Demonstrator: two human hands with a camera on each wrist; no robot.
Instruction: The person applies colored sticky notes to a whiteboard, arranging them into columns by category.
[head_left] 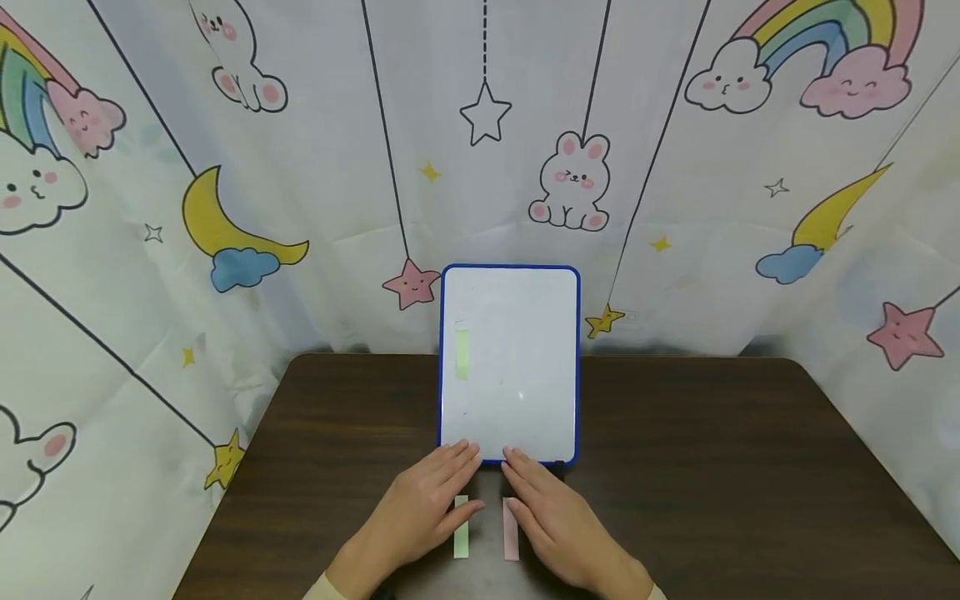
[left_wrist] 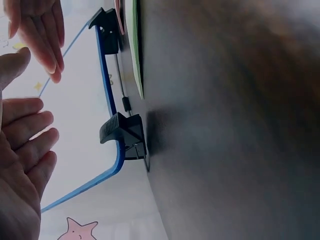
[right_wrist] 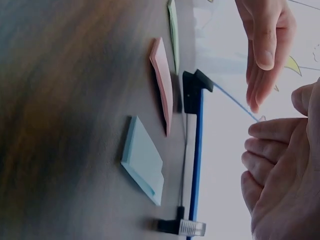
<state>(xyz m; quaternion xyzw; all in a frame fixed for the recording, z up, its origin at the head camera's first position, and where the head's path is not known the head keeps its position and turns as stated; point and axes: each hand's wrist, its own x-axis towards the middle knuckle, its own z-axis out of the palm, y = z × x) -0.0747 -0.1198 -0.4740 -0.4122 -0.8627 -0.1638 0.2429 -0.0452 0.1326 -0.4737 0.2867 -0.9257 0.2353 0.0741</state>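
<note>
Green paper strip (head_left: 461, 540) and pink paper strip (head_left: 511, 537) lie on the brown wooden table (head_left: 712, 467) below my left hand (head_left: 425, 502) and right hand (head_left: 555, 518), fingers loosely extended, empty, seemingly poised, any pick-up needing a pinch.

The head camera looks forward and down; close, sideways wrist views share its whiteboard (head_left: 517, 358).

L grip (head_left: 423, 504) & R grip (head_left: 552, 521) apart, fingers (head_left: 453, 473) approx. straight fwd, thumbs (head_left: 462, 517) inward.
</note>
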